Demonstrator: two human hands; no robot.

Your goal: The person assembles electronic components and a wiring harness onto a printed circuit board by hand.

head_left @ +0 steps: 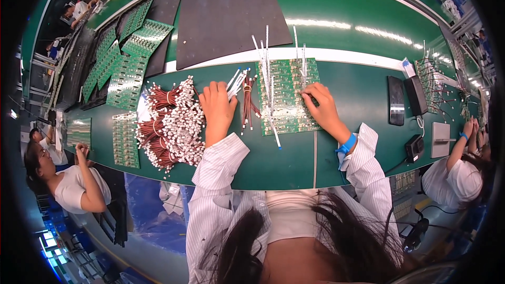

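A green circuit board panel (286,108) lies on the table in front of me, with several thin white ribbon cables (268,73) standing up or leaning from it. My right hand (322,106) is over the panel's right side, thumb and forefinger pinched at the foot of an upright ribbon cable (303,66). To the left of the panel, my left hand (216,106) has its fingers bent around the lower ends of a loose bunch of white ribbon cables (235,83) with blue tips. Between that bunch and the panel lies a tied bundle of brown wires (248,97).
A big heap of brown wire bundles with white connectors (176,121) is beside my left hand. More circuit panels (126,79) stand and lie at left. Black boxes (396,100) and a wired panel (434,84) are at right. People sit at both sides.
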